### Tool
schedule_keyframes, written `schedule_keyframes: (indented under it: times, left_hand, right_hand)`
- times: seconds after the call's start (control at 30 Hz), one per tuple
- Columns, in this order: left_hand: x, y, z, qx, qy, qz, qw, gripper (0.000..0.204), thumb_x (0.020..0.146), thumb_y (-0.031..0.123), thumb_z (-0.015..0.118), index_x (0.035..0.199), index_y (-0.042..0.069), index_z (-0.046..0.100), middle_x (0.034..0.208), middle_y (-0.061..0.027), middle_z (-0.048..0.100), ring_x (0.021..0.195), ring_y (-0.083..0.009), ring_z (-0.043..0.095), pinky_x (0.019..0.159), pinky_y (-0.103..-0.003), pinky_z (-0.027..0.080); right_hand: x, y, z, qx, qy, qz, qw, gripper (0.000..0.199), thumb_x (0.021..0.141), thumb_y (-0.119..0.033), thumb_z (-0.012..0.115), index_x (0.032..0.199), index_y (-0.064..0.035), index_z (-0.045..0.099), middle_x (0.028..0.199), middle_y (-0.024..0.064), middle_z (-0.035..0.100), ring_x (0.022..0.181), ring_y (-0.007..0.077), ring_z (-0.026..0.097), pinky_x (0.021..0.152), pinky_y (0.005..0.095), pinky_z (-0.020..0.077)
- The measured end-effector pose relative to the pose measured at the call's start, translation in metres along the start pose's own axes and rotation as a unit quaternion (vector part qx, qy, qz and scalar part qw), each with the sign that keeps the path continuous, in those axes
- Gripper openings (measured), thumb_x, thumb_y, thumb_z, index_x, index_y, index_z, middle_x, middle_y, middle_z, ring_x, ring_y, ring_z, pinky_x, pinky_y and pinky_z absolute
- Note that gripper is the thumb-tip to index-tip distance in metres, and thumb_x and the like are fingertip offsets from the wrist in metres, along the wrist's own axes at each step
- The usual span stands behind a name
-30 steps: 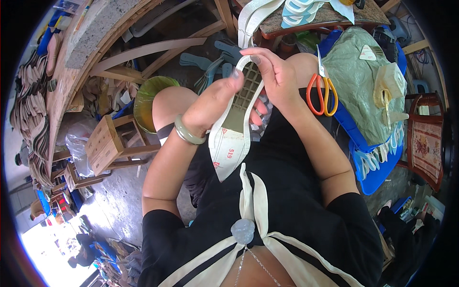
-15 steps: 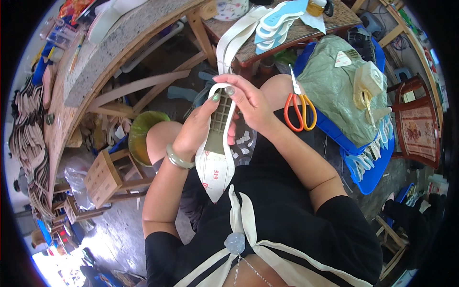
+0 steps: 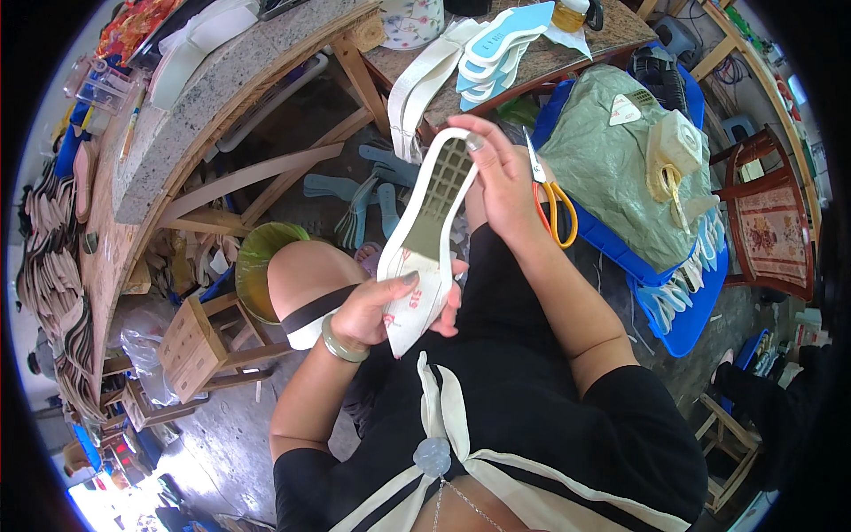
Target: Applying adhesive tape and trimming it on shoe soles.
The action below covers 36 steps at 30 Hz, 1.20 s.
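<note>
A pointed shoe insole (image 3: 432,217) with a white-edged rim and a grey-green grid at the heel is held up over my lap, its toe toward me. My left hand (image 3: 368,309) grips the toe part, thumb on top and fingers underneath. At the rounded heel end, my right hand (image 3: 503,182) pinches the rim, thumb on top. Scissors (image 3: 557,211) with orange and yellow handles lie by my right thigh, partly behind my right forearm. Beyond the heel, white strips (image 3: 409,102) hang off the table edge.
Blue-and-white insoles (image 3: 496,44) are stacked on the far table (image 3: 612,31). At the right a blue crate (image 3: 612,253) is covered by a green sheet (image 3: 585,142). A wooden stool (image 3: 191,350) and a stone-topped workbench (image 3: 208,115) stand at the left.
My left hand has moved from the heel end down to the toe. The insole has turned, its heel swinging up and right. My right hand remains at the heel.
</note>
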State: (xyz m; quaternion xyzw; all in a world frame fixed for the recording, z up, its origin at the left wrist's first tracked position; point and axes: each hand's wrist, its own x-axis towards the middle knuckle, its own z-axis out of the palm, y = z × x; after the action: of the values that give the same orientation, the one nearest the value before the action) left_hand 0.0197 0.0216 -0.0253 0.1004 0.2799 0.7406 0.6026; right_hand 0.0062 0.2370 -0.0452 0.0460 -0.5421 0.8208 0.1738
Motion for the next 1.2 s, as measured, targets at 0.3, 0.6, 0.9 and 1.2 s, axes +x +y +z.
schedule_keyframes:
  times: [0.3,0.6,0.9,1.2]
  left_hand:
    - [-0.002,-0.025,-0.003,-0.087,-0.102,0.021,0.991,0.076,0.089,0.048,0.056,0.137,-0.007,0.036,0.092,-0.0164,0.056,0.063,-0.0152,0.054,0.049,-0.025,0.045]
    - [-0.004,-0.03,-0.006,0.064,-0.101,0.024,0.993,0.104,0.078,0.072,0.055,0.144,-0.003,0.023,0.132,-0.026,0.046,0.119,-0.0341,0.052,0.099,-0.043,0.043]
    - [-0.009,-0.077,-0.051,0.166,0.14,0.02,0.976,0.062,0.094,0.04,0.055,0.139,0.001,0.037,0.125,-0.0153,0.056,0.109,-0.023,0.059,0.095,-0.034,0.045]
    - [-0.005,-0.081,-0.067,0.165,0.196,-0.007,0.967,0.052,0.096,0.033,0.053,0.138,0.005,0.041,0.124,-0.0122,0.057,0.107,-0.0207,0.058,0.092,-0.032,0.046]
  right_hand:
    - [-0.026,-0.015,0.026,0.232,-0.196,0.102,0.947,0.078,0.08,-0.019,0.073,0.142,-0.0007,0.03,0.125,0.0152,0.055,0.115,0.0256,0.056,0.098,0.0398,0.0445]
    - [0.004,-0.071,0.006,0.122,-0.258,0.001,0.958,0.079,0.072,-0.023,0.076,0.136,0.001,0.037,0.105,0.019,0.062,0.098,0.0276,0.064,0.083,0.0379,0.0508]
    - [0.182,-0.144,-0.112,-0.726,-0.236,-0.162,0.626,0.063,0.071,-0.007,0.073,0.129,-0.0051,0.049,0.118,0.0089,0.058,0.112,0.0252,0.057,0.099,0.0354,0.0428]
    - [0.224,-0.103,-0.136,-0.782,-0.213,-0.086,0.579,0.06,0.068,-0.01,0.075,0.124,-0.0101,0.053,0.112,0.0079,0.061,0.105,0.0266,0.059,0.092,0.0349,0.0456]
